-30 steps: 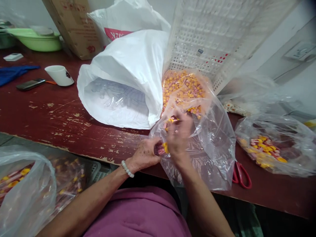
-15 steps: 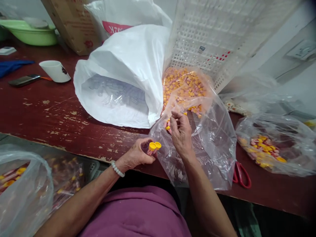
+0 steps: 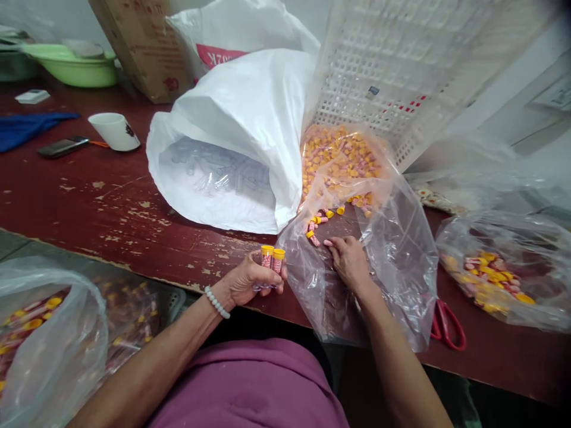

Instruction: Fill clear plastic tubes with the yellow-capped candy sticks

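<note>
Two clear tubes with yellow caps (image 3: 277, 261) stand side by side in my left hand (image 3: 247, 279), with pink-patterned pieces inside their tops. My right hand (image 3: 351, 263) pinches a small pink piece (image 3: 328, 242) between thumb and fingertips, over the front of an open clear plastic bag (image 3: 397, 238). Several loose yellow-capped pink pieces (image 3: 311, 235) lie just beyond those fingertips. Deeper in the bag is a large heap of the same pieces (image 3: 341, 157). To the left, a white sack (image 3: 250, 83) lies with its mouth open, showing clear empty tubes (image 3: 223, 172).
Red-handled scissors (image 3: 448, 327) lie right of the bag, near another bag of capped pieces (image 3: 495, 273). A white plastic crate (image 3: 383, 65) leans behind. Left are a white cup (image 3: 113, 132), a phone (image 3: 65, 146) and a green basin (image 3: 78, 68). Filled bags (image 3: 53, 339) sit low at left.
My right hand has lowered and moved right, away from the loose pieces, with a pink piece showing in its pinch. My left hand has turned the tubes more upright. The view has shifted slightly.
</note>
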A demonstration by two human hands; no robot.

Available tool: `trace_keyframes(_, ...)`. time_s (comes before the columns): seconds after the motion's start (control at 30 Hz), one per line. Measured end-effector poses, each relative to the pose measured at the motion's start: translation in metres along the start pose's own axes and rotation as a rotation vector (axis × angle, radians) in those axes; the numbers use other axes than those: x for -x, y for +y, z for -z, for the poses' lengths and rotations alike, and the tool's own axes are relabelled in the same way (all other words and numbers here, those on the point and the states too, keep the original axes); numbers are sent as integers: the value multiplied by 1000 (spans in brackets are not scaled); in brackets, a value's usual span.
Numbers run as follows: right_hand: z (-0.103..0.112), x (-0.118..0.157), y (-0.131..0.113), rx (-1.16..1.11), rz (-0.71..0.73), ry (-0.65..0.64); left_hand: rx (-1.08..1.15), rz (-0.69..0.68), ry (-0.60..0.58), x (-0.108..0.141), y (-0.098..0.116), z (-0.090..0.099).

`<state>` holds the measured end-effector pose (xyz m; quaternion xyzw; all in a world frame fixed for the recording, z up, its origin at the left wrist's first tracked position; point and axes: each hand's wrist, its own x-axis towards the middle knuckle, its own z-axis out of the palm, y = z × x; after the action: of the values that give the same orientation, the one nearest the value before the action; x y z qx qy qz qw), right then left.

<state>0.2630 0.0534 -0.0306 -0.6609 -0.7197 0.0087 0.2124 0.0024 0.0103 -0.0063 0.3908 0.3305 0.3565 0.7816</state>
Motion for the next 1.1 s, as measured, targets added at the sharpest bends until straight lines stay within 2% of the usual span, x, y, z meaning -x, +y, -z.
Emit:
trace_keyframes(0.07,-1,6,-2,-129,15,34,18,-17,-25,0,-1,-3)
trace_keyframes(0.17,12,12,-29,-397,5,107,-40,-57,-7,-1,-2,-8)
trace_keyframes(0.23,27,13,-53,-543,36,99,-145,-86,49,-2,-1,-11)
trace_keyframes(0.3,41,13,-74,-618,139,81,-306,-151,129,-3,0,-13)
trace_keyframes(0.4,57,13,-92,-623,321,62,-594,-275,182,-2,3,-16)
trace_keyframes(0.53,65,16,-100,-554,474,6,-909,-383,181,2,6,-19)
trace_keyframes(0.7,71,22,-108,-427,568,-17,-1070,-432,202,3,4,-20)
trace_keyframes(0.83,75,27,-110,-390,578,-53,-1040,-439,190,3,3,-21)
trace_keyframes(0.97,80,26,-103,-532,564,-182,-1004,-436,151,5,5,-22)
trace_keyframes(1.03,79,21,-101,-634,434,-114,-1016,-422,134,5,7,-22)
trace_keyframes(1.1,73,15,-104,-701,255,62,-1065,-404,124,6,7,-25)
